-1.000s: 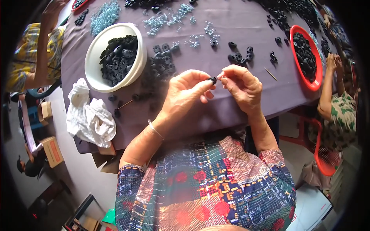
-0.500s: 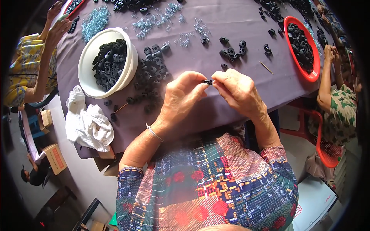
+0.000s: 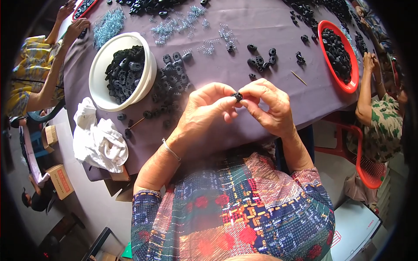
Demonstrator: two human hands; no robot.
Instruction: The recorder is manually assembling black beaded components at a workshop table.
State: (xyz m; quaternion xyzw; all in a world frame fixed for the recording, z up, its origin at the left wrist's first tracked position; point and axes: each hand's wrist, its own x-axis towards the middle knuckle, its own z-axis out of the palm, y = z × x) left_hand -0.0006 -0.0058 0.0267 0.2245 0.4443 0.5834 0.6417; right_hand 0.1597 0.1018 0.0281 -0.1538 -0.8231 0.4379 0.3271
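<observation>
Table (image 3: 322,98) under purple-grey cover, biggest thing here. Red chair (image 3: 368,174) off its right edge. White tub (image 3: 150,76) on the left part of the table, loaded with black parts. White cloth (image 3: 100,141) crumpled at the near left edge, just below the tub. Red basket (image 3: 355,78) near the right edge, also filled with black parts. Left hand (image 3: 204,106) and right hand (image 3: 272,106) meet over the near side of the table, fingertips almost together. Spring pile (image 3: 108,28) beyond the tub, looser springs right of it. Parts cluster (image 3: 174,76) just right of the tub, some lying in rows. Stick (image 3: 298,78) alone on the cover, between right hand and red basket.

Smallest: black piece (image 3: 237,96), between the two hands, above the table. Left thumb and index pinch it at their tips, so it sits at the end of those fingers, not in the palm. Right index tip is against its right side; right thumb tip just below, narrow gap. Cannot tell whether the right fingers grip it too.
</observation>
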